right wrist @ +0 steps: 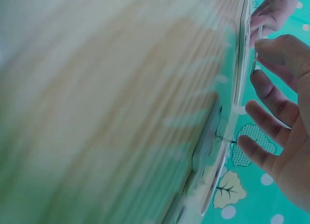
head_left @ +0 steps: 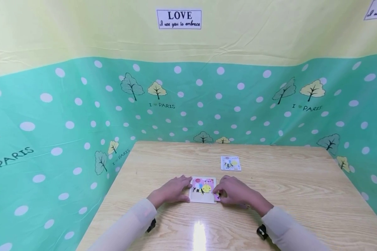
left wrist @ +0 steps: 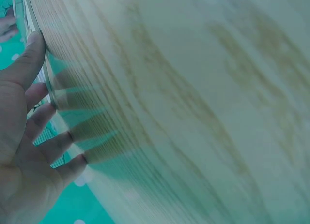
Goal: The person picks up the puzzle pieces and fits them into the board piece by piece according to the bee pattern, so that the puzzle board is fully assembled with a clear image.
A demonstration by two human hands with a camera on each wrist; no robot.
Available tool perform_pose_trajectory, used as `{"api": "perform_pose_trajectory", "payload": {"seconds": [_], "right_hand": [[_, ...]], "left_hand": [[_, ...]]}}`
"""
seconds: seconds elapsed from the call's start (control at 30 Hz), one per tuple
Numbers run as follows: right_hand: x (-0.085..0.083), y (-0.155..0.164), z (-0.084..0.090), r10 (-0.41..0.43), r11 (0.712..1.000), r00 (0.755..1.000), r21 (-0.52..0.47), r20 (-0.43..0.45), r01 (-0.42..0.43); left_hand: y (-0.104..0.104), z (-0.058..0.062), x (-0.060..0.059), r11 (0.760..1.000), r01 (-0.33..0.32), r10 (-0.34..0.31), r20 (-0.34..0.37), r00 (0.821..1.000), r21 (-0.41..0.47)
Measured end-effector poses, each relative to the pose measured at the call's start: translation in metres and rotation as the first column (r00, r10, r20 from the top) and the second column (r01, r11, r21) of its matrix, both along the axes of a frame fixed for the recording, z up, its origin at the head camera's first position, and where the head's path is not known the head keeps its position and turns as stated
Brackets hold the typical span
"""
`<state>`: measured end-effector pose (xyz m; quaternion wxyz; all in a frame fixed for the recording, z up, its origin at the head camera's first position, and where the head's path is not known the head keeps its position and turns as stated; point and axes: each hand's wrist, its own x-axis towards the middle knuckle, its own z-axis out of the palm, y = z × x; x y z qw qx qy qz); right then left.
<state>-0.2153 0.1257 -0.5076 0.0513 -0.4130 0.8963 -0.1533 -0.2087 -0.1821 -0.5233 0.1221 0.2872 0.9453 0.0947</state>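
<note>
With the left hand (head_left: 172, 190) flat steadying the board (head_left: 202, 196), the right hand (head_left: 235, 191), pinching a piece (head_left: 217, 196), should seat it squarely by its thumb.

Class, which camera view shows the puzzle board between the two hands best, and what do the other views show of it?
The head view: the puzzle board lies face up on the table, with the left hand at one side and the right hand pinching a piece at the other. Both wrist views catch only its thin edge, blurred.

Both forearms reach toward twelve o'clock. The left hand (head_left: 172, 190) lies flat, fingers straight and spread; the right hand (head_left: 235, 191) at three o'clock of it, fingertips pinching.
</note>
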Motion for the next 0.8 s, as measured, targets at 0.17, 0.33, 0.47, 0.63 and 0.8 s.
{"api": "perform_pose_trajectory", "payload": {"seconds": [0.17, 0.33, 0.47, 0.63, 0.8], "right_hand": [[-0.002, -0.011, 0.000, 0.003, 1.000, 1.000, 0.003, 0.005, -0.003], [-0.002, -0.024, 0.003, 0.006, 1.000, 1.000, 0.014, 0.019, -0.006], [-0.002, -0.035, 0.004, 0.015, 1.000, 0.999, 0.014, 0.030, -0.015], [-0.003, -0.050, 0.004, 0.034, 0.999, 0.999, 0.028, 0.022, -0.034], [-0.004, -0.062, 0.003, 0.032, 0.999, 0.999, 0.041, 0.025, -0.033]], "left_hand": [[0.000, 0.001, 0.000, 1.000, 0.004, -0.004, 0.000, 1.000, 0.000], [-0.001, 0.001, -0.001, 1.000, 0.006, -0.006, 0.000, 1.000, 0.001], [-0.002, 0.001, -0.001, 1.000, 0.007, -0.007, 0.000, 1.000, 0.008], [-0.002, 0.001, -0.001, 1.000, 0.006, -0.006, 0.003, 1.000, 0.013], [-0.002, 0.002, -0.001, 1.000, 0.012, -0.012, -0.002, 1.000, 0.023]]}}
